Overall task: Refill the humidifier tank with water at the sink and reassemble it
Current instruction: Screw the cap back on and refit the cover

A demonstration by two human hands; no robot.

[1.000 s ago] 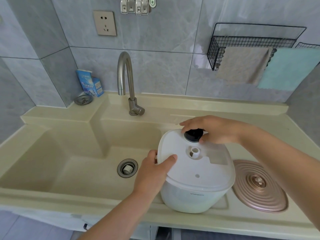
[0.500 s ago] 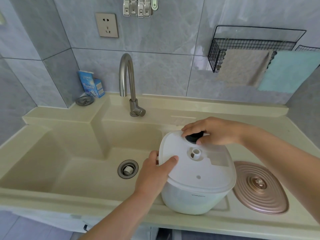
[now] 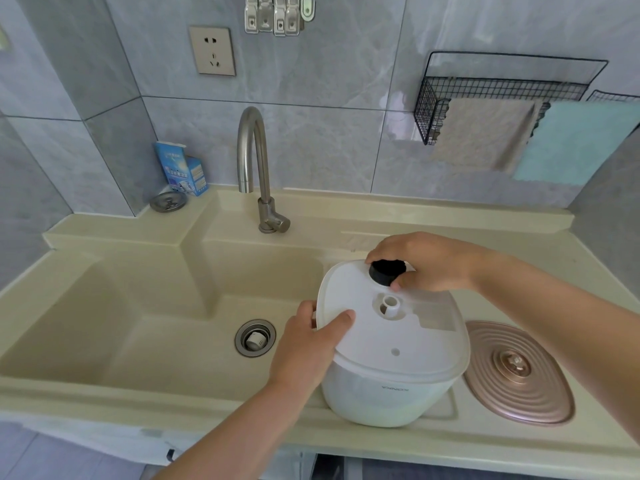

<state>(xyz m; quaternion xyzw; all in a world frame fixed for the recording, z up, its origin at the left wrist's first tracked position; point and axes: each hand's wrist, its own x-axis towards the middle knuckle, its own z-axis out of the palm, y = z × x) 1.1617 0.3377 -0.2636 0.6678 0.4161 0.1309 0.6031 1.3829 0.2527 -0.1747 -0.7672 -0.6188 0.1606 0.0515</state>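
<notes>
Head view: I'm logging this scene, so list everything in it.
tank: one, white, inverted on counter right of basin
cap: one, black, on tank
sink: one, cream; steel drain
faucet: one, steel, behind basin
round lid: one, copper, right of tank
box: one, blue, back-left corner
strainer: one, metal, by box
wire rack: one, black, wall
cloths: beige, teal
outlet: one, wall
left hand: holds tank edge
right hand: grip on cap

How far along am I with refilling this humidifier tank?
Done: the tank stands upside down on the counter beside the sink. In hand: your left hand grips its rim while your right hand pinches the black cap. Left: no water runs from the faucet, so filling and reassembly remain.
</notes>
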